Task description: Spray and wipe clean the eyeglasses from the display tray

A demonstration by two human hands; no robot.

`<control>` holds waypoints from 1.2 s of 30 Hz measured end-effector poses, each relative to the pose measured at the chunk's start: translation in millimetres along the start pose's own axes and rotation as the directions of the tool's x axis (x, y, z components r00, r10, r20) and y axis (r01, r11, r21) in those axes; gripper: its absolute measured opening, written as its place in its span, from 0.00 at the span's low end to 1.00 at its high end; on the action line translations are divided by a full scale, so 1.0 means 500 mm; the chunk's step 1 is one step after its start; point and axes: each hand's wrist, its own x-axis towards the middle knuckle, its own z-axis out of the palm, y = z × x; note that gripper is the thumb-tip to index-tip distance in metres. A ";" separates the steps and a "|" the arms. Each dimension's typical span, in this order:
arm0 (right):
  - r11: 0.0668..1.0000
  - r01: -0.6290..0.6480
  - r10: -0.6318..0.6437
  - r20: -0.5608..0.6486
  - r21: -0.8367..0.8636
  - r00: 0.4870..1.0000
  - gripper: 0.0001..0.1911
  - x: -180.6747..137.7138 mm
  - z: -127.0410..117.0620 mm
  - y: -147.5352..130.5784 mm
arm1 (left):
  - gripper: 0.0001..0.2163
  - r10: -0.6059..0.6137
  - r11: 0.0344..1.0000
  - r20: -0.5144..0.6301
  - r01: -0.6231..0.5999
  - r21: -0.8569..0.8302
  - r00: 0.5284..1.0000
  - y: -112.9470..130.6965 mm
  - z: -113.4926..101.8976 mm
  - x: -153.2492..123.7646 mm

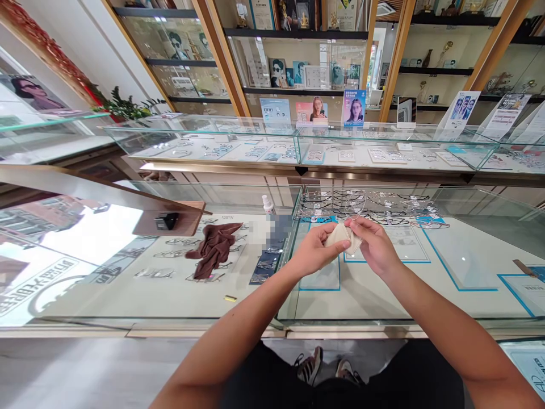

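Observation:
Both my hands meet above the glass counter (pixel 383 295). My left hand (pixel 313 250) pinches a small cream cleaning cloth (pixel 342 236). My right hand (pixel 374 244) is closed on the same cloth and on a pair of thin-framed glasses (pixel 355 205). One clear lens of the glasses sticks up above the cloth. Part of the frame is hidden inside the cloth and my fingers.
A brown cloth (pixel 215 245) lies on the counter to the left, with a small white spray bottle (pixel 268 204) behind it. Rows of spectacle frames (pixel 383 205) fill the showcase under the glass. A second glass showcase (pixel 298 142) and wall shelves stand beyond. A small black box (pixel 167 221) sits at left.

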 end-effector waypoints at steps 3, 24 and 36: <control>0.999 -0.050 0.050 0.012 0.021 0.999 0.16 -0.003 0.005 0.000 | 0.24 0.022 1.000 -0.059 -0.021 0.013 0.998 -0.004 0.005 0.000; 0.998 -0.062 0.062 0.001 0.008 0.998 0.14 -0.001 0.001 -0.009 | 0.29 0.133 0.978 0.059 -0.141 0.153 0.989 0.004 -0.001 0.002; 0.993 -0.117 0.118 -0.045 0.014 0.992 0.16 0.002 0.000 -0.001 | 0.21 0.065 0.988 0.008 -0.065 0.141 0.998 -0.008 0.002 -0.004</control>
